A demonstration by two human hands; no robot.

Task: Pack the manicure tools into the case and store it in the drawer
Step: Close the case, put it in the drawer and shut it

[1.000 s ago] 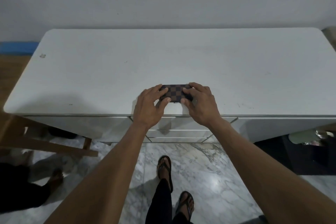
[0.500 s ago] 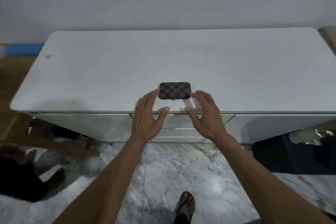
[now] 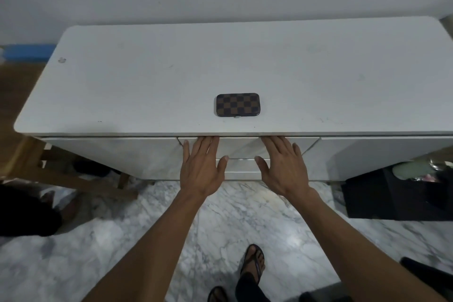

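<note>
Closed checkered manicure case (image 3: pixel 237 104) lies on bench (image 3: pixel 122 86), long axis 9-to-3; both hands placed on top drawer front (image 3: pixel 241 146).
Left hand (image 3: pixel 201 169) and right hand (image 3: pixel 282 169): fingers (image 3: pixel 208 144) spread, empty, tips tucked under the bench edge; case at 12 o'clock, between them, untouched.

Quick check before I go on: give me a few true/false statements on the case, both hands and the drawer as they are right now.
1. The case lies closed on the cabinet top. True.
2. The left hand holds the case. False: it is empty, fingers at the top edge of the drawer.
3. The right hand is at the drawer front. True.
4. The drawer is pulled fully out. False: it looks shut.
5. Loose tools lie beside the case. False: none show.
</note>
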